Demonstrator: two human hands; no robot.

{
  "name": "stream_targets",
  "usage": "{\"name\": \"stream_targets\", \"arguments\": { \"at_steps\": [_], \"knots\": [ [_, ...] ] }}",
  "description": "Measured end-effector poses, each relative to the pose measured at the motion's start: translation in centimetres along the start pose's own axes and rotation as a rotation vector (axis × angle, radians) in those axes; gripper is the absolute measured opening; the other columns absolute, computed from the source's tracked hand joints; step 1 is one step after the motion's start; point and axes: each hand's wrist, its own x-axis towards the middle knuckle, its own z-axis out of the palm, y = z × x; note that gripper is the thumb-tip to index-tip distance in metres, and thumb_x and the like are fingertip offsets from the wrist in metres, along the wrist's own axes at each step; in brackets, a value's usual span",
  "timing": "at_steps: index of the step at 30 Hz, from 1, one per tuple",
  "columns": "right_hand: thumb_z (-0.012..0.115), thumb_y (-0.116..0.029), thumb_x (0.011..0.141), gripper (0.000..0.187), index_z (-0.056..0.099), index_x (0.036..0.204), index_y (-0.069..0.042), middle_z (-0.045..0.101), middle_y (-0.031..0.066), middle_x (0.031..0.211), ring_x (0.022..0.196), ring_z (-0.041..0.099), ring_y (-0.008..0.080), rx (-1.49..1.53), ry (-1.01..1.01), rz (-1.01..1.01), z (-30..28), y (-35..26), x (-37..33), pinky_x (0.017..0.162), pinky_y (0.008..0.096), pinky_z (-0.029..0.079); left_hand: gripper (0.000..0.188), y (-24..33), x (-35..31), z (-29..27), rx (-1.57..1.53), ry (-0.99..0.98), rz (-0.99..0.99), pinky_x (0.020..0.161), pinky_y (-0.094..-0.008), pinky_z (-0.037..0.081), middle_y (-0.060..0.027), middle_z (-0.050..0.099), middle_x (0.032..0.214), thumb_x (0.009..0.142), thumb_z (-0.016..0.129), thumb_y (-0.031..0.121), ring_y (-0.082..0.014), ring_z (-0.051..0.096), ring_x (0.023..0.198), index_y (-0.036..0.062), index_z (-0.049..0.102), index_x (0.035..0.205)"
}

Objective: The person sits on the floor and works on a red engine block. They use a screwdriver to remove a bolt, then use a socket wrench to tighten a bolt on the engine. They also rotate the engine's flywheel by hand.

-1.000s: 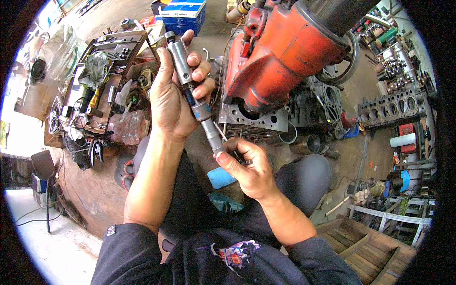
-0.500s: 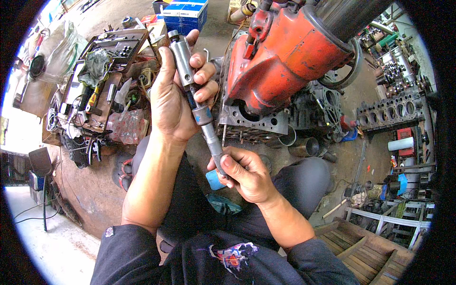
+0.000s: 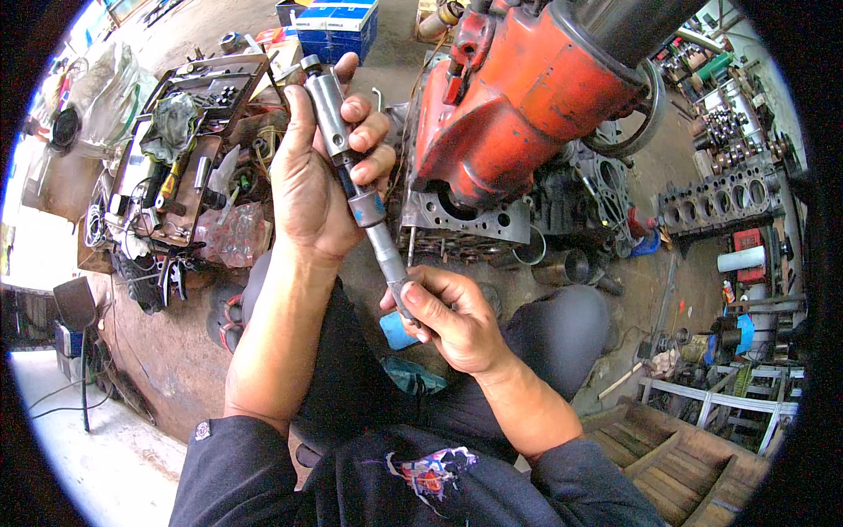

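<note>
A long, stepped steel tool shaft (image 3: pixel 331 119) slants across the space above my lap, its thick end farther away and to the left. My left hand (image 3: pixel 307 189) cradles this thick upper part, the thumb along one side and the fingers curled over the other. Lower down, a collar with blue marks sits around the shaft. My right hand (image 3: pixel 452 321) pinches the narrow near end between thumb and fingers, hiding its tip. Just right of the tool stands a large orange machine head (image 3: pixel 518 97) over an engine block (image 3: pixel 474 211).
To the left, an open tool case (image 3: pixel 145 206) and plastic bags lie amid clutter. A blue box (image 3: pixel 336 35) sits at the far side. On the right are a cylinder block (image 3: pixel 720 202), metal sleeves (image 3: pixel 562 266) and a wooden slatted crate (image 3: pixel 676 474).
The tool shaft and both hands have shifted very slightly left, along with the surroundings. Both grips look the same.
</note>
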Motion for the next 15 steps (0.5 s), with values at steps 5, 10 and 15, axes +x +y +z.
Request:
{"name": "stream_targets", "arguments": {
  "at_steps": [5, 10, 15],
  "knots": [
    [0.063, -0.025, 0.096, 0.023, 0.064, 0.095, -0.003, 0.055, -0.0033, 0.072, 0.062, 0.046, 0.0040, -0.136, 0.114, -0.094, 0.1, -0.4, 0.2, 0.056, 0.0203, 0.037, 0.058, 0.1, 0.0, 0.0, -0.002, 0.001, 0.000, 0.054, -0.0220, 0.042, -0.0010, 0.047, 0.089, 0.100, 0.044, 0.050, -0.0104, 0.044, 0.073, 0.0086, 0.039, 0.141],
    [0.070, -0.016, 0.091, 0.014, 0.066, 0.090, -0.002, 0.061, -0.0025, 0.078, 0.071, 0.052, 0.0046, -0.304, 0.481, -0.356, -0.9, -1.2, 1.3, 0.063, 0.0212, 0.042, 0.058, -1.7, -0.5, 0.5, 0.552, 0.157, 0.187, 0.063, -0.0252, 0.049, -0.0031, 0.055, 0.087, 0.101, 0.046, 0.048, -0.0117, 0.055, 0.072, 0.0079, 0.038, 0.143],
    [0.074, 0.000, 0.082, 0.015, 0.066, 0.094, -0.003, 0.060, -0.0050, 0.080, 0.068, 0.047, 0.0019, -0.464, 0.579, -0.452, -1.4, -1.5, 1.7, 0.061, 0.0189, 0.040, 0.059, -5.5, -2.2, 1.1, 0.948, 0.237, 0.215, 0.068, -0.0257, 0.051, -0.0054, 0.062, 0.089, 0.099, 0.054, 0.043, -0.0117, 0.060, 0.072, 0.0052, 0.040, 0.142]
  ]
}}
